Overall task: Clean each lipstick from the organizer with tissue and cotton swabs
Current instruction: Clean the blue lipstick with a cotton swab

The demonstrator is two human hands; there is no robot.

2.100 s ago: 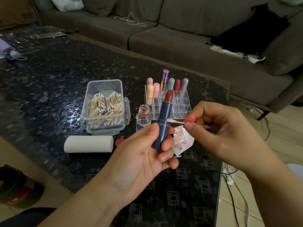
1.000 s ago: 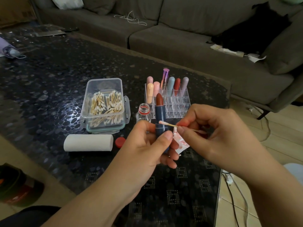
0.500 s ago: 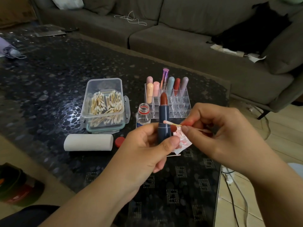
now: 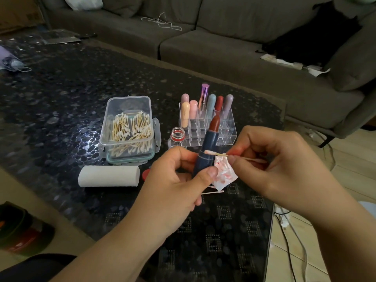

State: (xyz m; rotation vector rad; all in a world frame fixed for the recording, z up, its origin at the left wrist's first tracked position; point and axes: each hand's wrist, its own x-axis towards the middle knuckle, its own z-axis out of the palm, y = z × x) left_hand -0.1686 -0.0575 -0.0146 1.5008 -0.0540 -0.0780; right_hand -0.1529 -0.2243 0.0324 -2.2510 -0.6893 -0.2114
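A person's left hand (image 4: 173, 180) holds an uncapped lipstick (image 4: 207, 147) above a dark glass table (image 4: 61, 88), grip closed round the navy tube with thumb and fingers, the brick-red bullet tilted up and slightly right. The right hand (image 4: 280, 165) pinches a cotton swab (image 4: 215, 153) between thumb and forefinger, its white tip touching the tube just above the left-hand grip. Tucked just right of that grip, between the two hands, is a crumpled tissue (image 4: 223, 171) smeared with red. Beyond the grip stands the clear acrylic organizer (image 4: 225, 131), seven capped lipsticks upright in its far rows, with a small open bottle (image 4: 178, 137) just beside it. Left of the grip sit a plastic box of swabs (image 4: 130, 127) and a white tissue roll (image 4: 108, 176); a used swab (image 4: 212, 192) lies just below.
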